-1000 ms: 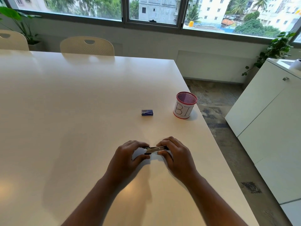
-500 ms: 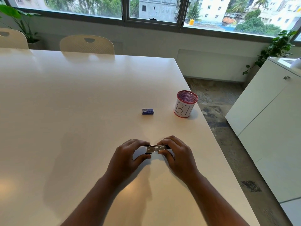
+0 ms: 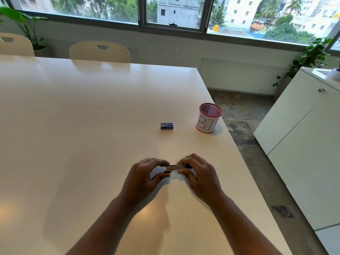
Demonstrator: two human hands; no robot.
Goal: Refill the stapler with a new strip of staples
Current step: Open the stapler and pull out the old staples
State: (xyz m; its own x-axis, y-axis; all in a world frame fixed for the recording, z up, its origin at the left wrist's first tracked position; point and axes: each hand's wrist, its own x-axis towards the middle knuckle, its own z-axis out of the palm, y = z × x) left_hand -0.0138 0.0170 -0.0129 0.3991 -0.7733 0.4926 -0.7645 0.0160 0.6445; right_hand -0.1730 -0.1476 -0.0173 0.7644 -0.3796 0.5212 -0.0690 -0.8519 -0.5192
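Observation:
A small metal stapler (image 3: 177, 168) lies lengthwise between my two hands, low over the white table (image 3: 92, 126). My left hand (image 3: 143, 176) pinches its left end with thumb and fingers. My right hand (image 3: 200, 173) grips its right end, fingers curled over the top. Most of the stapler's body is hidden by my fingers; only the shiny middle shows. A small blue staple box (image 3: 166, 126) lies closed on the table, well beyond my hands.
A mesh pen cup (image 3: 208, 119) with a white paper label stands near the table's right edge. Two cream chairs (image 3: 100, 52) sit at the far side. A white cabinet (image 3: 303, 135) stands to the right across a strip of floor.
Both hands stay on the stapler with only slight finger shifts. The view has drifted a little.

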